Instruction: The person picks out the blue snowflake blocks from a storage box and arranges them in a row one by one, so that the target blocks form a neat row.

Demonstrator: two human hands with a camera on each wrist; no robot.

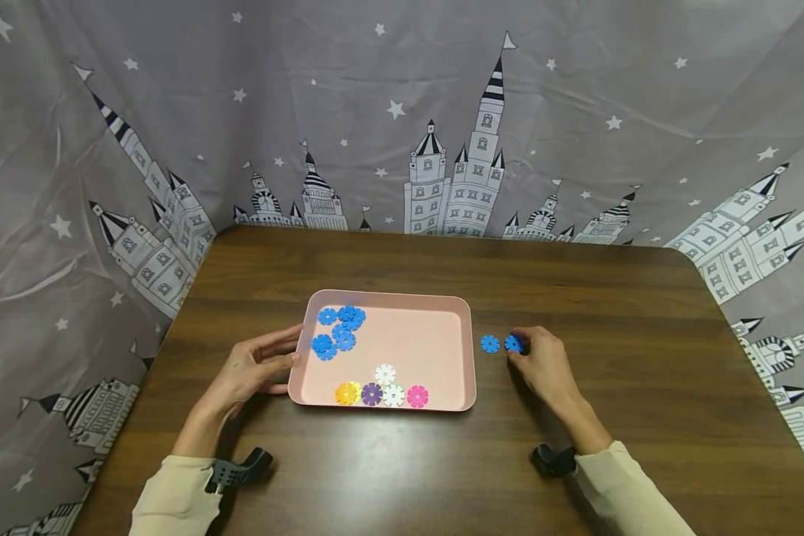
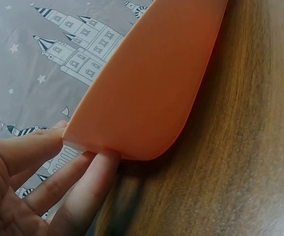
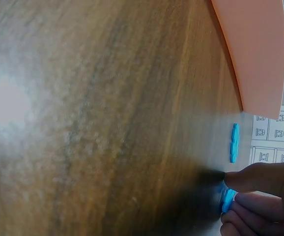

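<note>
A shallow pink tray (image 1: 422,335) lies on the table. My left hand (image 1: 251,370) touches its left side, the thumb tip at the rim and the other fingers against the outer wall, as the left wrist view of the tray (image 2: 137,93) shows. To the right of the tray, my right hand (image 1: 543,365) pinches a blue notched disc (image 1: 513,343) between thumb and fingers, at the tabletop. Another blue disc (image 1: 490,344) lies flat between that hand and the tray. Several blue discs (image 1: 344,341) are clustered in the tray's upper left, some overlapping.
Along the tray's near side lie a yellow-orange disc (image 1: 346,394), a purple disc (image 1: 371,394), white discs (image 1: 393,394) and a pink disc (image 1: 418,396). Beneath everything is a brown wooden table (image 1: 576,290). A grey castle-print curtain (image 1: 348,74) hangs behind.
</note>
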